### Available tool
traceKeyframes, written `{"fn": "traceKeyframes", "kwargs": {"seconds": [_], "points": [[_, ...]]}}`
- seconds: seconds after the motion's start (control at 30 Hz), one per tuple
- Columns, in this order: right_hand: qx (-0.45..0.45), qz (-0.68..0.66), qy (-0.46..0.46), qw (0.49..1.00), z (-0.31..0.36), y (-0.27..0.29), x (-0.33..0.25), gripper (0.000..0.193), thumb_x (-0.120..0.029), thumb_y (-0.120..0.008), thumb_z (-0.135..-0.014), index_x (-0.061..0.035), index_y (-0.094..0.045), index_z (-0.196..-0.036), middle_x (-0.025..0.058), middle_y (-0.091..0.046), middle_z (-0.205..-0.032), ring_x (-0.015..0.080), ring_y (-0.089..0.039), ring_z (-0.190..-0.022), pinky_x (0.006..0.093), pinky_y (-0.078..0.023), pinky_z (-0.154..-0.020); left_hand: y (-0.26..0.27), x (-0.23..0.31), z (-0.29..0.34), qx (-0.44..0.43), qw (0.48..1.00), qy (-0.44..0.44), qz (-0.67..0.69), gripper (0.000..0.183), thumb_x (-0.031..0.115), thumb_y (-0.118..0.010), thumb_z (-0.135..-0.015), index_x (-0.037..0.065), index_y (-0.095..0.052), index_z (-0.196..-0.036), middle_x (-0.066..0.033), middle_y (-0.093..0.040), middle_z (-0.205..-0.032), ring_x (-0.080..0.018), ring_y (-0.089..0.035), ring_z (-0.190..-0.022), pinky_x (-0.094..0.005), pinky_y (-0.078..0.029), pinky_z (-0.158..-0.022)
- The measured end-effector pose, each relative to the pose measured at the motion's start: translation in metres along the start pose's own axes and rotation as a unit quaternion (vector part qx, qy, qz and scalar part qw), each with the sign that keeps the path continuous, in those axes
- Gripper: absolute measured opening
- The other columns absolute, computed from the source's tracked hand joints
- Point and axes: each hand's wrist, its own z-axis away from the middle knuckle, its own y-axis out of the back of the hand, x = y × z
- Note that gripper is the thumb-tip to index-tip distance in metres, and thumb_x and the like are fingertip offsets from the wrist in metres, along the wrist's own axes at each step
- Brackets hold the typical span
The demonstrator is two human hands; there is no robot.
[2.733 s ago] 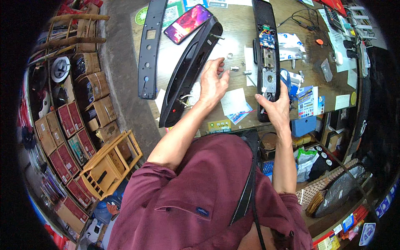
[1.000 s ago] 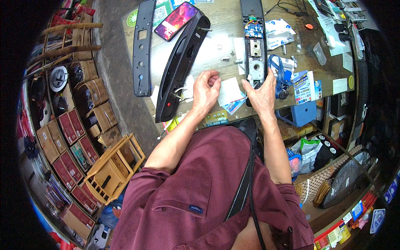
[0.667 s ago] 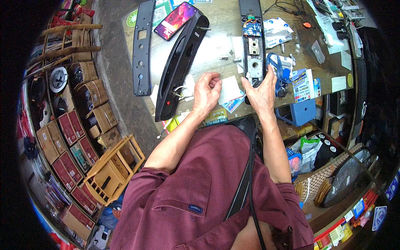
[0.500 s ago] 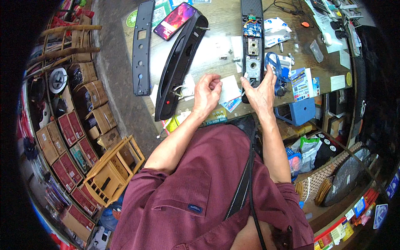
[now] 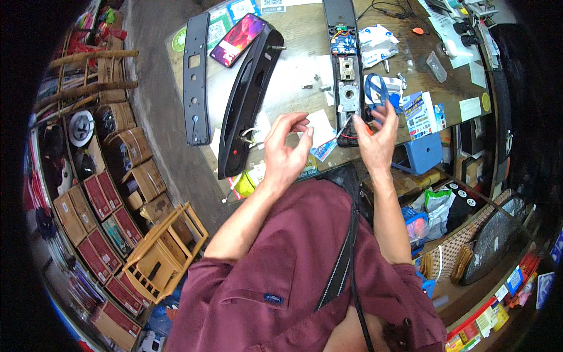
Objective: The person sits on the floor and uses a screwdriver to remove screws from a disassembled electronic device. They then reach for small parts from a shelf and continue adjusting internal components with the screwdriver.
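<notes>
In front of me on the table, my left hand point(image 5: 285, 154) hovers with its fingers loosely bent, the thumb apart and nothing between them. A white sheet point(image 5: 321, 128) lies just right of it. My right hand point(image 5: 377, 141) curls at the near end of an opened black lock housing point(image 5: 348, 76), with metal parts and a blue circuit board inside. Something orange-red point(image 5: 369, 127) shows between its thumb and fingers; its kind is unclear. A thin red wire point(image 5: 347, 137) lies at the housing's end. Left of my left hand rests a curved black lock shell point(image 5: 251, 97) with white-plugged wires.
A flat black plate with holes point(image 5: 196, 79) and a phone point(image 5: 237, 39) lie at the left. Plastic packets point(image 5: 376, 46), a blue strap point(image 5: 375, 88) and leaflets point(image 5: 418, 115) sit right of the housing. A blue stool point(image 5: 423, 154) stands below the table edge.
My left hand has opened its thumb away from the fingers. The right hand has shifted slightly nearer me, and the orange-red thing and red wire now show. The view has shifted a little.
</notes>
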Motion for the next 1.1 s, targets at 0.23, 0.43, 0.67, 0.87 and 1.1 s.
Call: {"fn": "traceKeyframes", "kwargs": {"seconds": [0.23,0.43,0.67,0.87,1.1], "points": [[0.08,-0.209,-0.043,0.974,0.015,0.039,0.005,0.068,-0.006,-0.076,-0.094,0.0049,-0.04,-0.15,0.0188,-0.056,-0.133,0.0227,-0.064,-0.11,0.0352,-0.055,-0.094,0.036,0.192,0.006,0.16,0.816,-0.343,0.436,0.025,0.007,-0.071,-0.094,0.002,-0.057,-0.114,-0.0071,-0.054,-0.106,-0.019,-0.058,-0.088,-0.0328,-0.055,-0.079],[0.082,-0.266,-0.071,0.958,0.029,0.054,0.006,0.063,0.001,-0.07,-0.096,0.0033,-0.04,-0.151,0.0152,-0.056,-0.133,0.0171,-0.063,-0.108,0.0292,-0.054,-0.087,0.009,0.247,-0.015,0.174,0.554,-0.593,0.558,0.028,0.003,-0.066,-0.098,0.004,-0.062,-0.127,-0.0092,-0.055,-0.119,-0.025,-0.062,-0.112,-0.0387,-0.062,-0.1],[0.077,-0.301,-0.107,0.945,0.042,0.068,0.02,0.061,0.0,-0.069,-0.096,0.0011,-0.042,-0.151,0.0127,-0.055,-0.132,0.0142,-0.061,-0.107,0.0267,-0.054,-0.089,-0.018,0.263,-0.001,0.119,0.56,-0.539,0.618,0.029,0.003,-0.063,-0.1,0.004,-0.062,-0.129,-0.0089,-0.056,-0.117,-0.0236,-0.065,-0.104,-0.0381,-0.064,-0.092],[0.066,-0.325,-0.128,0.935,0.042,0.079,0.038,0.061,0.0,-0.069,-0.096,0.0004,-0.043,-0.151,0.0115,-0.057,-0.13,0.0147,-0.06,-0.107,0.0278,-0.055,-0.089,-0.014,0.273,0.013,-0.108,0.724,-0.337,0.592,0.028,0.009,-0.063,-0.102,0.003,-0.061,-0.129,-0.0103,-0.06,-0.116,-0.0236,-0.065,-0.104,-0.0372,-0.061,-0.092],[0.044,-0.329,-0.126,0.935,0.032,0.095,0.061,0.057,-0.004,-0.069,-0.098,0.0012,-0.045,-0.149,0.0117,-0.059,-0.125,0.0144,-0.061,-0.103,0.0282,-0.057,-0.086,-0.041,0.271,0.036,-0.039,0.679,-0.394,0.618,0.032,0.007,-0.066,-0.099,0.004,-0.061,-0.131,-0.0081,-0.06,-0.116,-0.0248,-0.065,-0.104,-0.0368,-0.062,-0.092]]}}
